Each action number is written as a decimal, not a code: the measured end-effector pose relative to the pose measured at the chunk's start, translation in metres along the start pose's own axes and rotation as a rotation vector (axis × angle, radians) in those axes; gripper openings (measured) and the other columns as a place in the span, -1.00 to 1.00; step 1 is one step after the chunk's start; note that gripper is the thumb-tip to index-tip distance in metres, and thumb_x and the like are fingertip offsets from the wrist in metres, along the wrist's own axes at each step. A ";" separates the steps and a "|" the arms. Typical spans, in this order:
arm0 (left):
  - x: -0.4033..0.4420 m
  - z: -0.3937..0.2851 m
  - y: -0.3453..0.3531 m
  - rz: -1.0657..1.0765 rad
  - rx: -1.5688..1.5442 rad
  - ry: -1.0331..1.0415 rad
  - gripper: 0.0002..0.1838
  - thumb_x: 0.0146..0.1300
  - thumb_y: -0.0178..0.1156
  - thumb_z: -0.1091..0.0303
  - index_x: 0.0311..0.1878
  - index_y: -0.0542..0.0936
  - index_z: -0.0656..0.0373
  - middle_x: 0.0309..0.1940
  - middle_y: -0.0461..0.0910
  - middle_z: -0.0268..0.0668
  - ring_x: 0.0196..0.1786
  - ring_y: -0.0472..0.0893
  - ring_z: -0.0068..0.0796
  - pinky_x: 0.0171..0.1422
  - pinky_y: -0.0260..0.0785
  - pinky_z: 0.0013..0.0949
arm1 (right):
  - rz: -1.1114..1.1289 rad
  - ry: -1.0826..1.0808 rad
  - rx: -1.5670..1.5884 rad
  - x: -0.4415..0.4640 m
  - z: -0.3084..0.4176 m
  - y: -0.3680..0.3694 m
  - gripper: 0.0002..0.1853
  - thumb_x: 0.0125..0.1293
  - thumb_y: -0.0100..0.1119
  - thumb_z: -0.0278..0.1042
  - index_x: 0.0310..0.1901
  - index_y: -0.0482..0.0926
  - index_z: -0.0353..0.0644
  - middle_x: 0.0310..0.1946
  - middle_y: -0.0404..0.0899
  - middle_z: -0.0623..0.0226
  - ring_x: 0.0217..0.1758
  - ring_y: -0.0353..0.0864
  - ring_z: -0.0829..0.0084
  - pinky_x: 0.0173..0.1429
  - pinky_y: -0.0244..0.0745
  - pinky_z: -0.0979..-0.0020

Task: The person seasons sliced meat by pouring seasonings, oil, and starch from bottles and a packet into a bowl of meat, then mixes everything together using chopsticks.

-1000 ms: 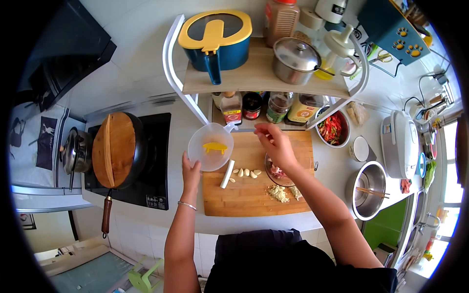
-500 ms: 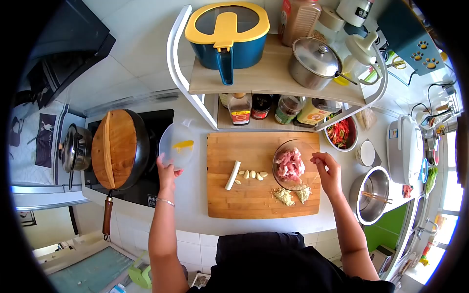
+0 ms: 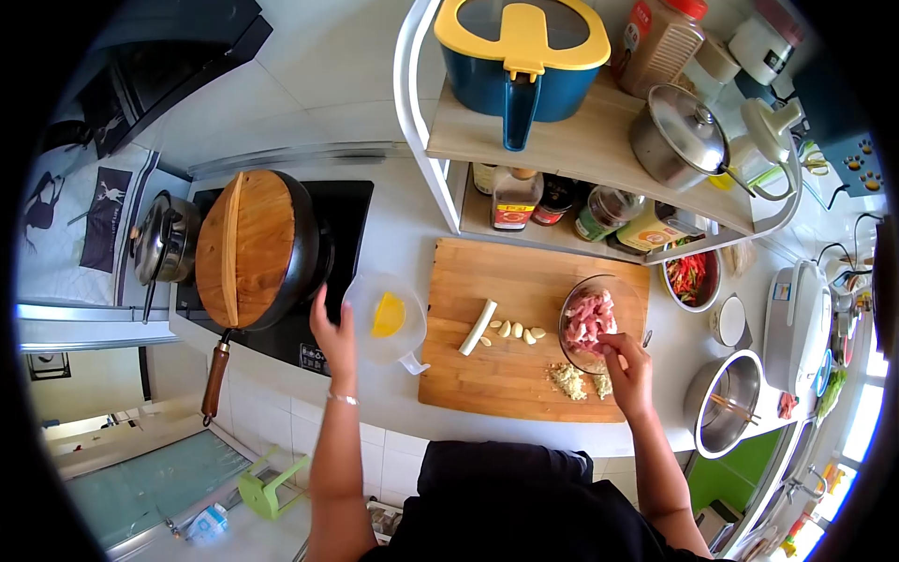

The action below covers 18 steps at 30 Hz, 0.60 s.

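Observation:
A clear plastic bowl with a short handle sits on the counter left of the board, yellow liquid inside it. My left hand is beside the bowl's left edge, fingers apart, holding nothing. On the wooden cutting board stands a glass bowl of raw pink meat pieces. My right hand reaches over its right side, thumb and fingers pinched together by the meat; what they hold, if anything, is hidden. Garlic cloves, a white leek piece and minced garlic lie nearby.
A wok with a wooden lid and a lidded pot stand on the stove at left. Behind the board rises a shelf with bottles. A pepper bowl and a steel bowl with chopsticks are at right.
My left hand has let go of the plastic bowl, whose handle has turned from the back to the front. My right hand has moved in over the meat bowl. The view has shifted.

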<state>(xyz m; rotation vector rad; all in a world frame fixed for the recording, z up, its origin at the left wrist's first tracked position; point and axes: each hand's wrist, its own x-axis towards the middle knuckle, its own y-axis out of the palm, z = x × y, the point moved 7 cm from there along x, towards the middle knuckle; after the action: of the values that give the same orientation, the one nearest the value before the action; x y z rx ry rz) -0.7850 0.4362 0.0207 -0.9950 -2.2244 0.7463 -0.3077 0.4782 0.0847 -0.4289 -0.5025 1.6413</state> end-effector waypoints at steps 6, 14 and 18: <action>-0.089 0.018 0.050 0.245 -0.725 -0.845 -0.25 0.24 0.20 0.27 0.44 0.10 0.07 0.28 0.30 -0.15 0.19 0.45 -0.25 0.04 0.48 -0.15 | -0.099 0.035 0.035 0.003 -0.015 -0.021 -0.86 0.28 0.10 -0.62 -0.16 0.61 -0.31 -0.34 0.65 0.15 -0.26 0.65 0.33 -0.14 0.51 0.40; 0.067 0.046 0.140 0.470 -0.571 -0.756 -0.48 0.19 0.04 0.25 0.24 0.21 -0.14 -0.01 0.53 -0.29 -0.30 0.64 -0.26 -0.41 0.40 -0.27 | -0.427 -0.161 -0.244 0.071 0.007 -0.092 -0.42 0.23 0.12 -0.62 0.31 0.27 -0.27 0.17 0.41 0.08 0.18 0.48 0.19 0.24 0.41 0.28; 0.116 0.044 0.177 0.550 -0.560 -0.680 -0.45 0.23 0.07 0.15 0.30 0.23 -0.19 0.04 0.50 -0.35 -0.07 0.58 -0.27 -0.22 0.39 -0.21 | -0.689 -0.238 -0.466 0.097 0.017 -0.094 -0.34 0.23 0.15 -0.55 0.37 0.16 -0.30 0.26 0.25 -0.05 0.30 0.30 -0.03 0.38 0.22 0.14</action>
<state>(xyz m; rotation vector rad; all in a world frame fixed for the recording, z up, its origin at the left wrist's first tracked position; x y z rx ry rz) -0.7983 0.6165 -0.0973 -1.9065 -2.8608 0.7821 -0.2515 0.5824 0.1516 -0.3438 -1.0883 0.9010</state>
